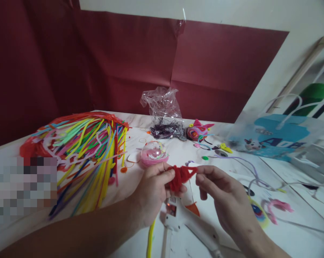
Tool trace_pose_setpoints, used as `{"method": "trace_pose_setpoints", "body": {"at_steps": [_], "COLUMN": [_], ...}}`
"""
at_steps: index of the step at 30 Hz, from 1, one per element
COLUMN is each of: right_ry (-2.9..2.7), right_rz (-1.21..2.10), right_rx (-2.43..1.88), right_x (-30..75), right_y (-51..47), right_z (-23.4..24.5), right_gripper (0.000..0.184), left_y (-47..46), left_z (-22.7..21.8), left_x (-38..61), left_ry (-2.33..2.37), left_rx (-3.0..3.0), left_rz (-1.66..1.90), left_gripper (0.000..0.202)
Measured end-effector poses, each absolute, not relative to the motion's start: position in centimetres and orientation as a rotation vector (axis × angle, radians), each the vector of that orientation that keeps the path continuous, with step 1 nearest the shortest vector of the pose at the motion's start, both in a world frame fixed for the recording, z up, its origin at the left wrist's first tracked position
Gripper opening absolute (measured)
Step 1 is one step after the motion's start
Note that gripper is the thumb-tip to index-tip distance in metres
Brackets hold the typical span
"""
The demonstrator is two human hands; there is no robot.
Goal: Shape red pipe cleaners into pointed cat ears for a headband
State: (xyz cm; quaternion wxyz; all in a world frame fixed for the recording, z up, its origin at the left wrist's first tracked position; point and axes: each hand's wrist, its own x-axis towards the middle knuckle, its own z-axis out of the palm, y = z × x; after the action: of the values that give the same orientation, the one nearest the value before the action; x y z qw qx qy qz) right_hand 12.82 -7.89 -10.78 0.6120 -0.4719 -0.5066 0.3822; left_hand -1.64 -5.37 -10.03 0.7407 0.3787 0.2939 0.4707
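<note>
A wound bundle of fuzzy red pipe cleaner (178,179) is gripped between the thumb and fingers of my left hand (150,189). On its right side, the thumb and forefinger of my right hand (225,191) pinch the tip of a bent red strand that sticks out of the bundle. Just under both hands lies a white glue gun (196,229) with a small orange light. Beyond my left hand sits a round ball (154,153) with a clear top and a pink fuzzy lower half. A yellow pipe cleaner (150,240) lies below my left wrist.
A large pile of multicoloured pipe cleaners (89,143) fills the table's left side. Behind are a clear plastic bag (166,111) and a pink decorated fish-like figure (197,130). To the right stand a translucent blue bag (280,138), loose purple strands (249,163) and a pink curved piece (277,208).
</note>
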Motion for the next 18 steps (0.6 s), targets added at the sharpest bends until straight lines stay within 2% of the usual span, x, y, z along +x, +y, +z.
{"method": "trace_pose_setpoints", "body": {"at_steps": [2, 5, 18], "right_ry": [-1.153, -1.143, -1.235], "right_rz": [1.070, 1.177, 1.115], "right_rx": [-1.033, -1.004, -1.104], "right_x": [12.8, 12.7, 12.4], "right_y": [-7.7, -7.7, -8.1], "right_z": [-10.8, -10.9, -10.9], "right_gripper": [0.017, 0.016, 0.025], "left_y": [-5.5, -5.7, -6.1], "left_z": [-10.1, -10.3, -11.3], "left_x": [-1.6, -1.4, -2.0], "left_ry": [0.656, 0.716, 0.878], "left_rx": [0.830, 0.898, 1.545], "left_rz": [1.012, 0.989, 1.091], "left_gripper": [0.008, 0.008, 0.013]}}
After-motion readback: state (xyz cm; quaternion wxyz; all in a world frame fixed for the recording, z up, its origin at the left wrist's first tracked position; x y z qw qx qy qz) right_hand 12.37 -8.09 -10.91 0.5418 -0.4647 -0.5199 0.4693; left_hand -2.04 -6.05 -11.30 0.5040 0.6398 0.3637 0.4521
